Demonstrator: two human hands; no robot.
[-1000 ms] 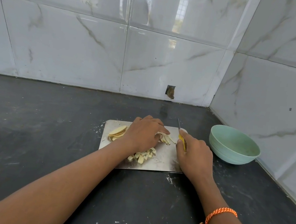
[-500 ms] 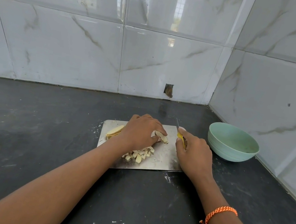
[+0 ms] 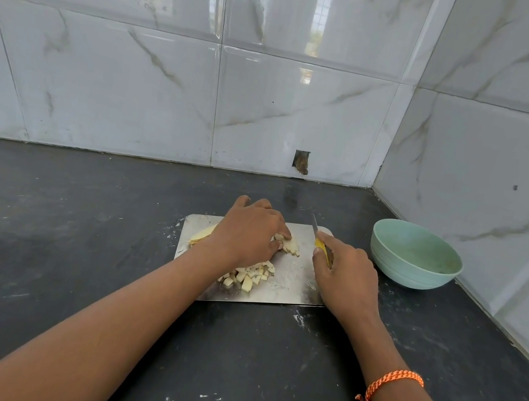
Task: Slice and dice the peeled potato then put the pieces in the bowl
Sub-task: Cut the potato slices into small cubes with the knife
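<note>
A steel cutting board [image 3: 291, 284] lies on the dark counter. My left hand [image 3: 247, 232] pinches a small stack of potato strips [image 3: 290, 245] at the board's middle. Uncut potato slices [image 3: 201, 236] peek out to the left of that hand. A heap of diced potato [image 3: 249, 276] sits near the board's front edge. My right hand [image 3: 344, 275] grips a knife [image 3: 319, 238] with a yellow handle, its blade raised and pointing away, just right of the strips. The mint green bowl [image 3: 415, 255] stands to the right of the board, with nothing visible inside.
Marble-look tiled walls close the counter at the back and on the right, forming a corner behind the bowl. The black counter [image 3: 62, 220] stretches wide to the left of the board. Its front edge runs near the bottom right.
My left hand has gathered the potato strips closer under its fingers. The knife has stayed beside them, with the blade lifted off the board. The camera dipped slightly.
</note>
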